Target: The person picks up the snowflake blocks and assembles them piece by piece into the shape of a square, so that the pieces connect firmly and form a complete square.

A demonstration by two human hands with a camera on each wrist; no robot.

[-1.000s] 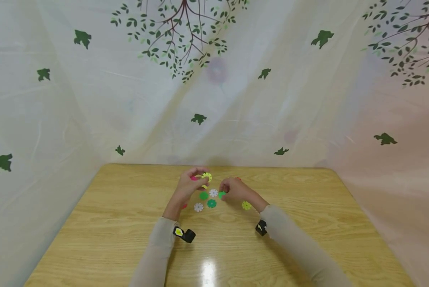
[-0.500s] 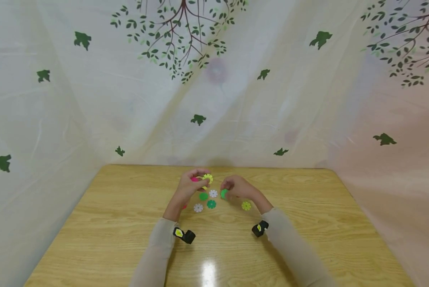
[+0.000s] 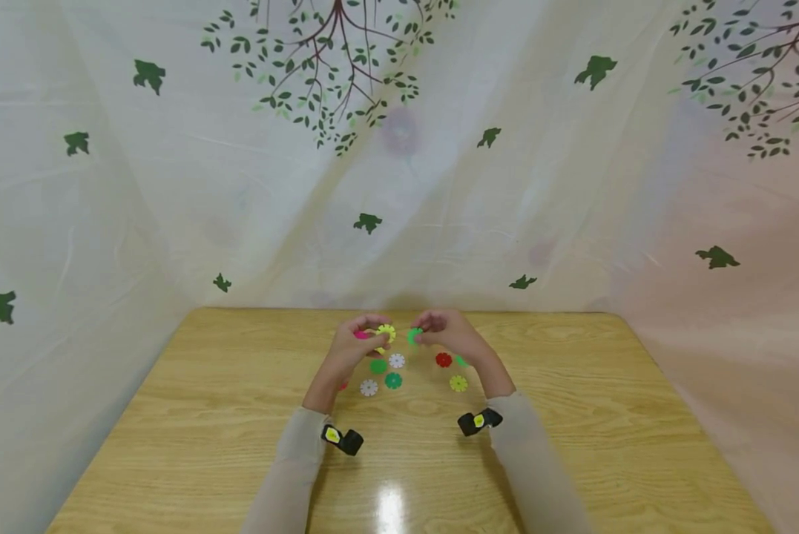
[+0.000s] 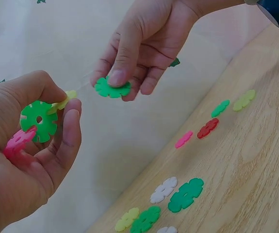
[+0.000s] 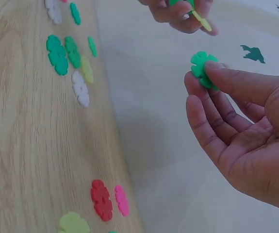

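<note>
My left hand (image 3: 349,351) holds a small joined cluster of notched plastic discs above the table. In the left wrist view, a green notched disc (image 4: 39,120) in it has a yellow disc (image 4: 64,100) and a pink disc (image 4: 19,141) slotted into its edge. Between thumb and fingers, my right hand (image 3: 461,340) pinches another green notched disc (image 5: 202,70), facing the cluster with a small gap between. Below the hands lie a white disc (image 3: 397,360), a darker green disc (image 3: 393,380) and a red disc (image 3: 444,360). My left fingers partly hide the cluster.
The wooden table (image 3: 239,430) carries more flat discs, including a yellow one (image 3: 458,383), a second white one (image 3: 369,388) and a pink one (image 5: 122,200). Behind the table's far edge hangs a pale cloth (image 3: 292,222) printed with leaves and branches.
My right hand has lifted the green disc off the table area and brought it up and inward beside the cluster. The red disc it covered now shows. My left hand stays nearly still.
</note>
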